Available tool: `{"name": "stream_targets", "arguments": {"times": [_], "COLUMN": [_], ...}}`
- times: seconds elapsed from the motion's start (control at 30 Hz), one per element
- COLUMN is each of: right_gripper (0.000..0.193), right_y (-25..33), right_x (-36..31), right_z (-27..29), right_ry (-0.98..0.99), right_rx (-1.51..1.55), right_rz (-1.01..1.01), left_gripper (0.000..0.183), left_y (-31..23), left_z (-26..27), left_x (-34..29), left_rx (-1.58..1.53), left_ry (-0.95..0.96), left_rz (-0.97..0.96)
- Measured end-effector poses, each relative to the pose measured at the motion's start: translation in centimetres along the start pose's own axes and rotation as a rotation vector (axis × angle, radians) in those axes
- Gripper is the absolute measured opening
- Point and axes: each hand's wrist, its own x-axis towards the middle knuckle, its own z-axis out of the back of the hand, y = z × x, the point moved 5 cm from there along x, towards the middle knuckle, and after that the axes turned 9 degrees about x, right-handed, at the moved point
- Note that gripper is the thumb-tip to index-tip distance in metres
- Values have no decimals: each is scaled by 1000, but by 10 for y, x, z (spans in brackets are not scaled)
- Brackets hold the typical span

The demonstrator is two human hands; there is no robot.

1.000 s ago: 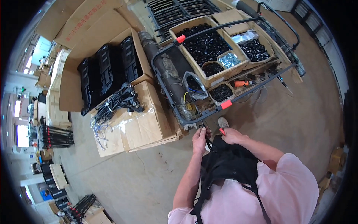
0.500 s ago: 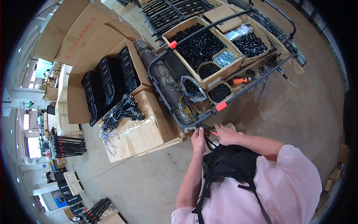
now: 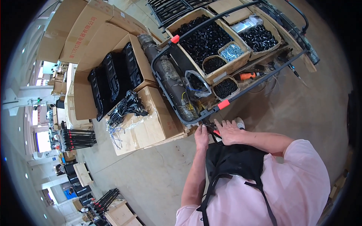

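Before me a black tubular frame (image 3: 256,84) with red bands lies across the bench, its rounded near corner close to my hands. Just below that corner my left hand (image 3: 201,138) is closed, thumb and fingers pinched together; what they hold is too small to make out. Beside it my right hand (image 3: 229,133) is on a red-handled tool that looks like pliers (image 3: 217,132), its fingers fairly extended over it. The tool's dark head points toward the left fingertips and the frame's edge. A black apron (image 3: 235,160) hangs right below both hands.
Beyond the frame stand a carton (image 3: 246,57) of black parts and silver screws, a small tub (image 3: 225,88) of black pieces and an orange-handled tool (image 3: 247,75). To the left, bundled cables (image 3: 126,109) lie on a cardboard box (image 3: 145,130), next to an open carton of black panels (image 3: 113,77).
The view has shifted slightly. My right hand's fingers are more stretched and spread than before. My left hand stays pinched at the frame's corner.
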Motion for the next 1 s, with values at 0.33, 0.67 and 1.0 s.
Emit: {"name": "stream_targets", "arguments": {"times": [0.33, 0.67, 1.0], "right_gripper": [98, 93, 92], "right_y": [20, 47, 75], "right_x": [-21, -38, -30], "right_z": [-20, -46, -58], "right_ry": [-236, -583, -736], "right_rx": [150, 90, -102], "right_rz": [-116, -154, -211], "left_gripper": [29, 39, 53], "left_y": [-1, -130, -132], "left_z": [12, 48, 27], "left_x": [21, 24, 58], "left_rx": [-4, 1014, 1396], "left_ry": [222, 102, 60], "left_rz": [-86, -621, -875]}}
